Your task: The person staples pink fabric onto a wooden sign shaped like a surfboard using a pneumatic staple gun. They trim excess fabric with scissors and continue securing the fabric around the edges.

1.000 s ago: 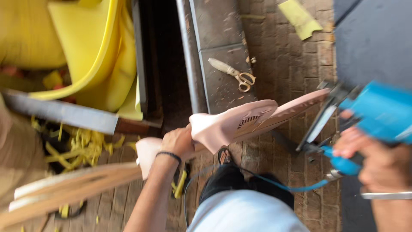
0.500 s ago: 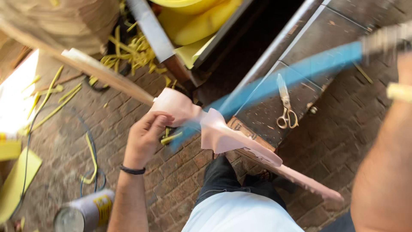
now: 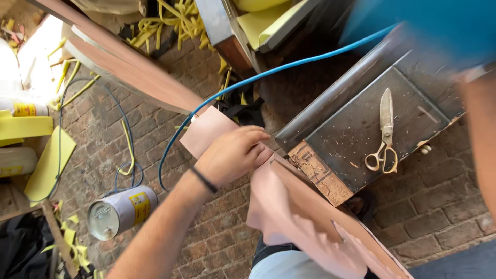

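One left hand (image 3: 233,155), pink sheet (image 3: 209,129) beneath grip

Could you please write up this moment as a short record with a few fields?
Setting: brick floor strewn with yellow foam scraps
Left hand: left hand presses pink leather-like sheet onto a curved wooden frame
Right hand: only the forearm shows at the right edge; the hand itself is out of view
Hose: blue hose runs over the sheet toward a blurred blue tool
Bench: scissors lie on a dark metal table
Floor items: metal can lies on its side
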Tool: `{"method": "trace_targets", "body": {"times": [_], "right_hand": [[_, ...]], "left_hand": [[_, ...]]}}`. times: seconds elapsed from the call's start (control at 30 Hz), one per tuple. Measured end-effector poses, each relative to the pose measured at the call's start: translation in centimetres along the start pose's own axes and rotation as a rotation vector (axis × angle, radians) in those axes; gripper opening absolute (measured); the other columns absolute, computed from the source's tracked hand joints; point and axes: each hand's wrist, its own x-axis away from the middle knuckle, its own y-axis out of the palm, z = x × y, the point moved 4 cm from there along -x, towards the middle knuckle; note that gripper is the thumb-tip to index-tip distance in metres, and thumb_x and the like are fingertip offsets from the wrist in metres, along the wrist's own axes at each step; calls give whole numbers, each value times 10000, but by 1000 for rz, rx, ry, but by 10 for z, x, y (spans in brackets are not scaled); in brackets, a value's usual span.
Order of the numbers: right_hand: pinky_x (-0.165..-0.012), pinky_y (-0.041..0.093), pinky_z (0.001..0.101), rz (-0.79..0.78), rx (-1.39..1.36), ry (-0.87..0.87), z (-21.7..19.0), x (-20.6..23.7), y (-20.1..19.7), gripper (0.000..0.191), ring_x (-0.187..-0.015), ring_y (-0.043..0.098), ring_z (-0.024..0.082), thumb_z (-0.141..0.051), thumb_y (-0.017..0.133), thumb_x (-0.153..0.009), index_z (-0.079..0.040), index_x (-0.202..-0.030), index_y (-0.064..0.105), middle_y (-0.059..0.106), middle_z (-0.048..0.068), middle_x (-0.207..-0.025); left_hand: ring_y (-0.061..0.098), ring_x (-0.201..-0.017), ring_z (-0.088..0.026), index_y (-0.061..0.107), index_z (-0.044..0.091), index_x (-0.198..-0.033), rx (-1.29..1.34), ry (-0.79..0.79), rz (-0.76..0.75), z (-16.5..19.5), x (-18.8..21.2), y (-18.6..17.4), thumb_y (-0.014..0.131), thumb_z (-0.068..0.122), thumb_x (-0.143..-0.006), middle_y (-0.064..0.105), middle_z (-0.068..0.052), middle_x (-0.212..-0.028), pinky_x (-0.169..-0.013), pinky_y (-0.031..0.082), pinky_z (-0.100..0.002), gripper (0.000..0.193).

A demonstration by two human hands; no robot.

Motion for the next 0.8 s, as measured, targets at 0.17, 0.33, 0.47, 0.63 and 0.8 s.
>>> {"method": "trace_targets", "body": {"times": [0.17, 0.33, 0.47, 0.63, 0.8], "right_hand": [[-692, 595, 393, -553, -502, 53, -66, 58, 121, 786, -785, 757, 271, 14, 802, -483, -269, -1216, 764, 802, 43, -948], [-696, 607, 351, -652, -1185, 618, -92, 130, 188, 367, -729, 757, 195, -83, 805, -709, -133, -1070, 759, 786, 38, -821], [-554, 511, 343, -716, -1592, 912, -114, 151, 226, 191, -592, 609, 167, -56, 779, -794, 32, -943, 700, 668, 70, -715], [-451, 468, 297, -869, -1821, 1229, -128, 144, 243, 273, -478, 546, 110, -45, 730, -748, -45, -1020, 706, 599, 32, -646], [-442, 439, 293, -935, -1906, 1250, -132, 128, 236, 287, -443, 505, 127, -82, 753, -777, 12, -1043, 698, 521, 37, -577]], "left_hand": [[706, -1001, -337, 779, 89, -998, -399, -502, -774, -32, -43, 38, 643, 477, -902, 750, -149, -1050, -917, 558, -448, 423], [714, -968, -311, 795, 149, -907, -350, -527, -940, -55, -53, 62, 761, 403, -760, 763, -114, -993, -874, 562, -436, 295], [759, -892, -295, 807, 98, -848, -396, -658, -960, -77, -43, 75, 754, 263, -745, 776, -141, -919, -813, 603, -416, 202], [737, -880, -293, 801, 133, -837, -411, -777, -840, -96, -41, 84, 783, 226, -722, 752, -135, -904, -804, 595, -411, 149], [765, -785, -247, 824, 95, -820, -323, -859, -1028, -100, -34, 87, 799, 252, -741, 775, -107, -812, -748, 606, -367, 178]]}}
